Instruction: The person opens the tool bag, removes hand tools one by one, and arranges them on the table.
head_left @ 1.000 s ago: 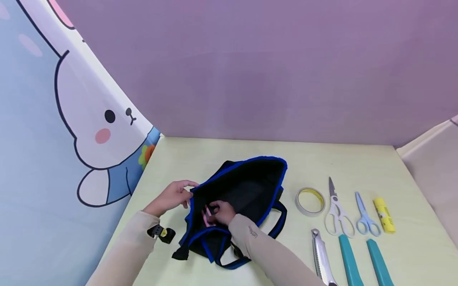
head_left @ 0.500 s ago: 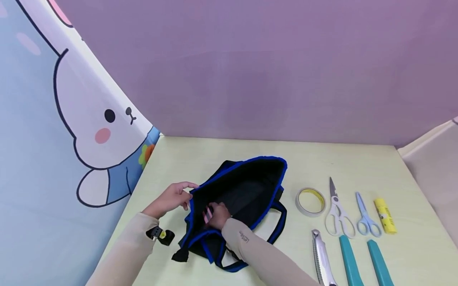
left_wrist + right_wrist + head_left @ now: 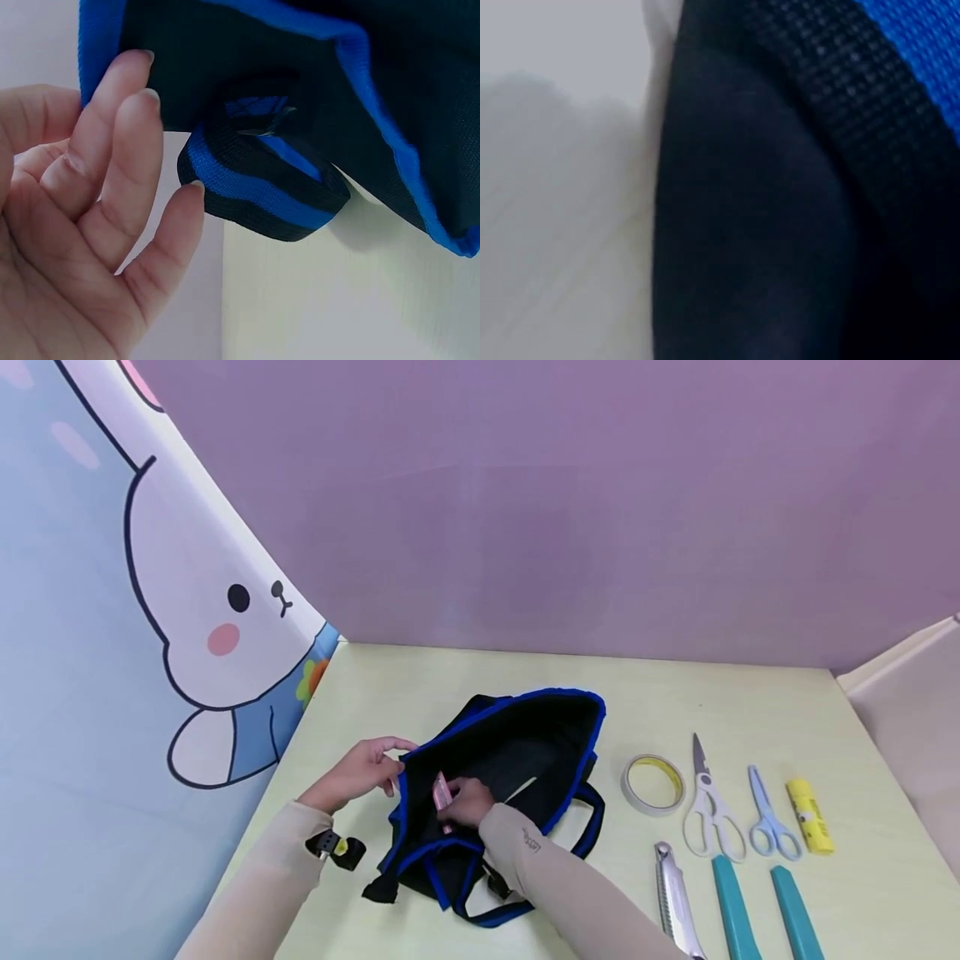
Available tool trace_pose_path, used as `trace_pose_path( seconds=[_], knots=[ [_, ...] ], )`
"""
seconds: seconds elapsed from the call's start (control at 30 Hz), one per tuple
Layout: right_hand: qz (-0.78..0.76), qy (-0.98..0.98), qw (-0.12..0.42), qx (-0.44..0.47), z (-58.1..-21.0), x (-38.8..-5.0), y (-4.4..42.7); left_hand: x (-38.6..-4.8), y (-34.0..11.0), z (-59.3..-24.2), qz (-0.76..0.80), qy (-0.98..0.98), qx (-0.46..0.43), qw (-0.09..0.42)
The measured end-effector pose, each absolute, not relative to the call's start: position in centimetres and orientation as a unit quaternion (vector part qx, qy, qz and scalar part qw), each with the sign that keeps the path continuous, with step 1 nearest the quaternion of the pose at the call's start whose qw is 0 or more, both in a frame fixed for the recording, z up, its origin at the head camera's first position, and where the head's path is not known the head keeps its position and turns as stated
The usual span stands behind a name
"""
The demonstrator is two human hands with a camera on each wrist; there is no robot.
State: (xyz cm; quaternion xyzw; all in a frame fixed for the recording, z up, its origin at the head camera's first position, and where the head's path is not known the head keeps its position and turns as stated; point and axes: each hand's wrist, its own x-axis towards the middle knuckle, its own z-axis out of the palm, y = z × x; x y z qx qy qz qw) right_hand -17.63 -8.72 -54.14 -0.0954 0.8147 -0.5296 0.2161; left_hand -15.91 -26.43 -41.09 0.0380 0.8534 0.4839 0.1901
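Observation:
A black fabric bag (image 3: 517, 752) with blue edging lies on the table, its mouth gaping toward me. My left hand (image 3: 360, 774) pinches the bag's left rim between thumb and fingers. Close up in the left wrist view, the left hand (image 3: 90, 202) is at the blue-edged cloth, beside a black-and-blue strap loop (image 3: 255, 187). Inside the bag, my right hand (image 3: 467, 803) holds a small pink object (image 3: 441, 791), whose kind I cannot make out. A thin pale strip (image 3: 521, 789) shows in the bag beside that hand. Only dark cloth and webbing (image 3: 840, 82) fill the right wrist view.
Right of the bag are a tape roll (image 3: 652, 785), white-handled scissors (image 3: 705, 814), blue scissors (image 3: 767, 818) and a yellow glue stick (image 3: 810, 816). Nearer me lie a silver cutter knife (image 3: 675, 902) and two teal-handled tools (image 3: 735, 906) (image 3: 797, 910). A purple panel stands behind.
My right hand dipped left and deeper into the bag, then came back slightly right, the pink object now tilted upright. The pale strip has come into view. My left hand stays at the rim.

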Motion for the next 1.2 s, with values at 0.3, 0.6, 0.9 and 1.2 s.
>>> trace_pose_path(
  seconds=[0.3,0.6,0.9,1.2],
  knots=[
    [-0.672,0.681,0.292,0.014,-53.5,-17.8,-7.0,-15.8,-26.4,-41.0,0.478,0.856,0.04,0.194],
    [-0.727,0.641,0.243,0.042,-53.0,-18.6,-5.4,-15.7,-26.3,-41.0,0.472,0.859,0.039,0.193],
    [-0.756,0.622,0.195,0.062,-52.1,-19.6,-2.9,-15.7,-26.1,-40.6,0.477,0.856,0.029,0.196],
    [-0.758,0.625,0.178,0.054,-51.4,-20.2,-0.4,-15.7,-26.0,-40.7,0.482,0.853,0.037,0.195]
  ],
)
